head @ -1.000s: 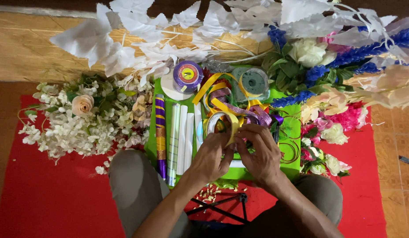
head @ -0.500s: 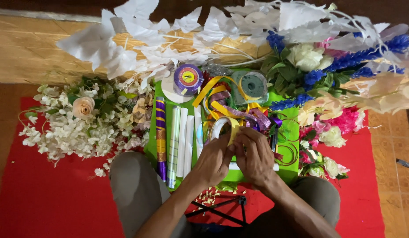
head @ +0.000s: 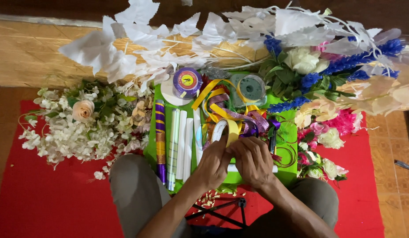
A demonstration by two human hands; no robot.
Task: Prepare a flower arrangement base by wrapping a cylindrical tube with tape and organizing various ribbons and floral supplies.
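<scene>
Both of my hands meet over a green tray (head: 289, 172) on a red mat. My left hand (head: 214, 162) and my right hand (head: 253, 159) pinch a yellow ribbon (head: 231, 130) that runs off a small ribbon roll (head: 219, 129) just above my fingers. Loose yellow and purple ribbons (head: 239, 115) lie tangled behind it. What lies under my palms is hidden.
A purple ribbon spool (head: 187, 81) and a grey-green tape roll (head: 252, 87) sit at the tray's far end. White rolled sticks (head: 182, 143) and a purple-gold striped roll (head: 160, 137) lie left. White artificial flowers (head: 76, 128) fill the left, pink and cream blooms (head: 332, 128) the right, white leaves (head: 178, 35) behind.
My hands have stayed together on the yellow ribbon, shifting slightly as the fingers work it near the small roll. The rest has not moved.
</scene>
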